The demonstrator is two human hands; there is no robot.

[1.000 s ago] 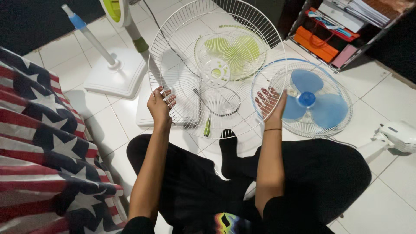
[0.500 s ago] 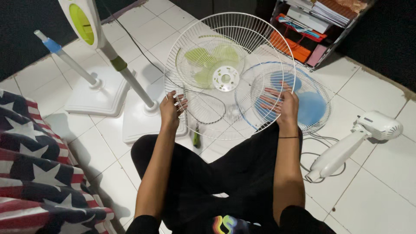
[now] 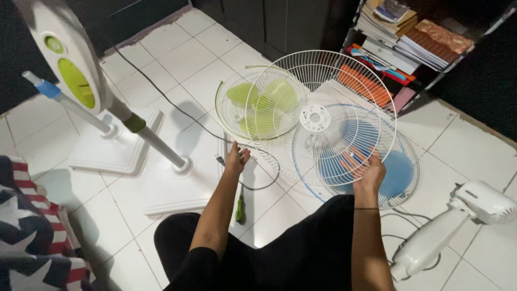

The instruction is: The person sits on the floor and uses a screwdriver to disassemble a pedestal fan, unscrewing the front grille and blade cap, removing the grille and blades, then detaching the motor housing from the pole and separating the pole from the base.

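Fan stripped down; white grille (image 3: pixel 323 116) in hand, off any fan.

Done, as judged: grilles are off and two blade sets lie on the floor, green (image 3: pixel 258 105) and blue (image 3: pixel 371 161); refitting is left. The right hand (image 3: pixel 370 175) grasps the grille's lower rim, forearm raised, tilting it above the blue set. The left hand (image 3: pixel 236 159) is released, fingers spread, just beside the grille's left edge, apparently not touching. A screwdriver (image 3: pixel 240 205) lies on the floor by the left forearm.

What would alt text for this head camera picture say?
A seated person's right hand holds up a white wire fan guard, the left hand open beside it, above green and blue fan blades in grilles on a white tiled floor.
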